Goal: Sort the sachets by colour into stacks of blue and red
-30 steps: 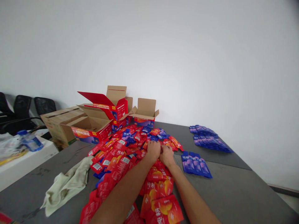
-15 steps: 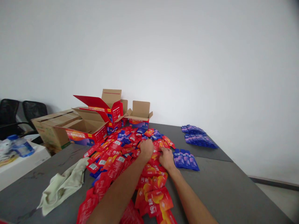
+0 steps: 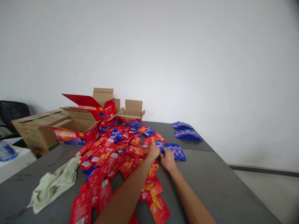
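Observation:
My left hand (image 3: 153,151) is closed at the right edge of a loose heap of red sachets (image 3: 109,165), its fingers on a blue sachet (image 3: 159,144). Close beside it, my right hand (image 3: 168,159) has its fingers curled in at the same blue sachet, partly hiding it. Just beyond the right hand lies a short row of blue sachets (image 3: 178,153), flat on the table and overlapping. Several more blue sachets are mixed into the red heap. Red and orange sachets (image 3: 158,207) spread toward me between my forearms.
Overlapping rows of blue sachets (image 3: 188,135) lie at the far right of the grey table (image 3: 210,183). Open printed cartons (image 3: 77,132) stand at the back left, near a large brown carton (image 3: 35,130). A pale cloth (image 3: 56,183) lies at left, with a plastic bottle (image 3: 7,151) farther out.
Both hands have moved from the red sachets toward the blue row, and a blue sachet now shows at the fingers. The view has turned slightly right.

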A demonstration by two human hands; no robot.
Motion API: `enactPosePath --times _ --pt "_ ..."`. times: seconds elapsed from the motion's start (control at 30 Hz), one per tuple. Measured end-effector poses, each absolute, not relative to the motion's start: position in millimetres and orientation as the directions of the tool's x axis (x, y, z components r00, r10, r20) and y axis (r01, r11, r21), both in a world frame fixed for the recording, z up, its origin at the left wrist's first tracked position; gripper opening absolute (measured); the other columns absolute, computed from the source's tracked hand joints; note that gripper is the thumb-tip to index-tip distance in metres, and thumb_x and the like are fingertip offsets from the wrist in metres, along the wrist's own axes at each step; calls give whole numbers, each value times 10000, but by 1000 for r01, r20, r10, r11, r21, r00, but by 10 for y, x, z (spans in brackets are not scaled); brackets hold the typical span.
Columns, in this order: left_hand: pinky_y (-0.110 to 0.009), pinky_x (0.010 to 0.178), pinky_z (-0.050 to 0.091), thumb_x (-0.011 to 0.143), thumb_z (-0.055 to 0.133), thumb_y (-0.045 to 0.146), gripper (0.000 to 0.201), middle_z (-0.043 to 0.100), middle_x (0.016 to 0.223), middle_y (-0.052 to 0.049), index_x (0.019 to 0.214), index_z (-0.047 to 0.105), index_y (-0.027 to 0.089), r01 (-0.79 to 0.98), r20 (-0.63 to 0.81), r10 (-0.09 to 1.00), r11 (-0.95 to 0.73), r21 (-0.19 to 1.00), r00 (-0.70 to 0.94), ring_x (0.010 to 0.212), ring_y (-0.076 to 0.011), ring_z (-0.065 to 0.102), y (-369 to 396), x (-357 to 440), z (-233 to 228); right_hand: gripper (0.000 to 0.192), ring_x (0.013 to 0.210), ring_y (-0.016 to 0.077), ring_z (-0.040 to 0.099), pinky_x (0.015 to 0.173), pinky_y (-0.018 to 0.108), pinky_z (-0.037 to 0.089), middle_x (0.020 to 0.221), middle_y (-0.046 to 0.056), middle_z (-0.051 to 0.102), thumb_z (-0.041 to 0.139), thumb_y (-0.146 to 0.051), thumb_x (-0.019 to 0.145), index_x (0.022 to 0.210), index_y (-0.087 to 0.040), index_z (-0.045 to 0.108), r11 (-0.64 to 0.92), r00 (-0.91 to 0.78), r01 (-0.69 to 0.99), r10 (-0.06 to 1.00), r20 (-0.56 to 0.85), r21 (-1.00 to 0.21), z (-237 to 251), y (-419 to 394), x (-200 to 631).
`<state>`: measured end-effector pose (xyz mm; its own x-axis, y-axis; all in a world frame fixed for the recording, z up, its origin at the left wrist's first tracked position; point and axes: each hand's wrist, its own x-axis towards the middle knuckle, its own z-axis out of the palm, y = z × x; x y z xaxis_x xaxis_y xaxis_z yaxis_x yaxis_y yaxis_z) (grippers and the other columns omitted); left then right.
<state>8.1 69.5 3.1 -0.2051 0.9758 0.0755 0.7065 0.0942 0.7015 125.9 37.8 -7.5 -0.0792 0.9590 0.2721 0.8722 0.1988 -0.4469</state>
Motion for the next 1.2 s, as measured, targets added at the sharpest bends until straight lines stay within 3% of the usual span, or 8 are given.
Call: enactPosePath --times 0.17,0.33,0.5,0.6,0.7,1.2 --pt "-300 835 520 864 547 211 255 728 1106 -140 1072 679 145 799 10 989 111 591 -145 1021 -239 678 589 347 -73 454 1296 322 410 997 443 387 1400 84 567 584 -269 865 1317 -236 604 157 -70 926 965 253 -343 -220 300 1562" --pt "-425 1032 423 836 587 271 238 704 1150 -164 992 731 164 888 27 994 85 451 -109 1193 -310 575 474 462 -74 443 1406 323 274 1101 512 250 1459 54 513 579 -286 866 1308 -274 612 205 -134 938 958 253 -281 -276 259 1712" --pt "-476 1035 411 788 638 399 541 576 1365 -136 1303 591 243 918 55 998 -28 395 7 1264 -337 490 395 495 -54 528 1478 336 152 1151 556 143 1559 43 383 562 -371 882 1406 -321 529 167 -103 950 966 239 -263 -218 277 1893" --pt "-510 1042 398 789 628 403 634 521 1428 -109 1401 498 306 908 35 994 -110 403 105 1268 -340 478 369 514 -68 571 1476 361 175 1134 589 173 1595 49 318 533 -383 897 1461 -343 457 127 -85 955 983 164 -268 -235 296 1985" --pt "-515 1058 381 805 611 377 576 486 1464 -89 1373 531 336 915 34 989 -148 376 146 1286 -335 456 367 547 -108 584 1462 373 222 1122 596 204 1599 80 306 488 -398 920 1493 -308 417 110 -86 960 991 100 -259 -295 300 2030" --pt "-470 1057 372 899 509 364 469 482 1460 -103 1363 549 314 927 97 982 -187 325 164 1279 -314 441 302 743 -142 496 1431 332 300 1116 570 253 1559 57 387 425 -332 939 1427 -296 505 106 -81 975 988 131 -194 -350 290 2208"
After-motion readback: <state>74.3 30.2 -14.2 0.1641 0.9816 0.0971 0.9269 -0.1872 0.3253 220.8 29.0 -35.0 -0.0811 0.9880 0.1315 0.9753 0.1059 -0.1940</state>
